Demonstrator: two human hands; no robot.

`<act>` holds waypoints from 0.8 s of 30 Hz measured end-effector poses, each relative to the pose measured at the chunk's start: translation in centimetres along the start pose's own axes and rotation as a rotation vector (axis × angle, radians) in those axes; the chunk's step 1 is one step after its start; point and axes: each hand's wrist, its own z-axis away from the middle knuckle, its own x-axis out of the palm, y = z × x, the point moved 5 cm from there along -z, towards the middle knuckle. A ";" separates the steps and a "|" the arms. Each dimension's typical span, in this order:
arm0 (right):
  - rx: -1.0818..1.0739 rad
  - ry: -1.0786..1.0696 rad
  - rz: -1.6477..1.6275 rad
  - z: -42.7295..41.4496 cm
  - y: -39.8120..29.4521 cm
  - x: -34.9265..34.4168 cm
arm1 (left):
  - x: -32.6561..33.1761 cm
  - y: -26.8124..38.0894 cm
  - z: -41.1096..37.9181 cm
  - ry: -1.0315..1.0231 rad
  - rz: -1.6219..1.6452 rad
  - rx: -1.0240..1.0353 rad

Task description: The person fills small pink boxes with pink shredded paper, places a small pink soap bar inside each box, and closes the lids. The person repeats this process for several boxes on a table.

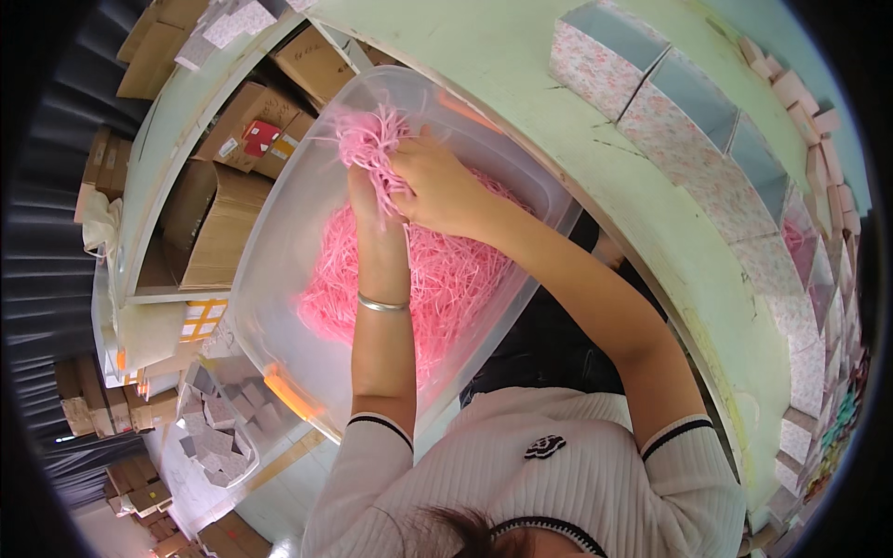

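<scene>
A clump of pink shredded paper point(370, 136) is held up between my two hands, with loose strands hanging from it. My right hand point(439, 183) grips its right side, fingers curled into the strands. On its left is my left hand point(361, 192), mostly hidden behind the clump, a silver bangle on that wrist. Below both hands, a large translucent plastic bin point(268, 279) holds a heap of more pink shredded paper point(453, 286). An orange latch point(289, 392) sits on the bin's near left rim.
On the pale green table point(530, 87) to the right stands a curved-looking row of floral boxes point(600, 66), with pink shred in one. Cardboard cartons point(234, 227) fill shelves at left. A clear tub point(254, 453) of small grey boxes stands on the floor at lower left.
</scene>
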 end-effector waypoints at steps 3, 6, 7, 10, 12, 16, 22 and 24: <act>0.139 0.275 -0.486 2.6 -0.8 -2.5 | 1.2 2.2 2.1 -0.104 -0.609 0.407; 0.343 0.409 -0.760 5.6 1.0 -2.0 | -2.9 -2.6 -2.7 -0.332 0.880 -0.336; 0.429 0.392 -0.800 6.6 1.6 -1.2 | -0.5 -1.6 -1.9 -0.321 0.629 -0.250; 0.353 0.376 -1.465 5.4 -1.2 -1.7 | 6.8 0.5 1.3 -0.125 -0.216 0.208; 0.337 0.415 -1.684 4.5 -1.1 -4.7 | 11.0 1.5 3.5 -0.183 -0.828 0.564; 0.332 0.763 -1.583 5.0 -0.7 -12.5 | 16.7 1.6 5.3 -0.495 -1.321 0.671; 0.181 1.236 -1.032 9.7 -2.4 -25.1 | 27.8 0.8 8.6 -0.713 -0.385 0.831; 0.118 1.379 -1.009 10.4 -2.6 -30.2 | 29.3 0.6 9.5 -0.787 -0.340 0.903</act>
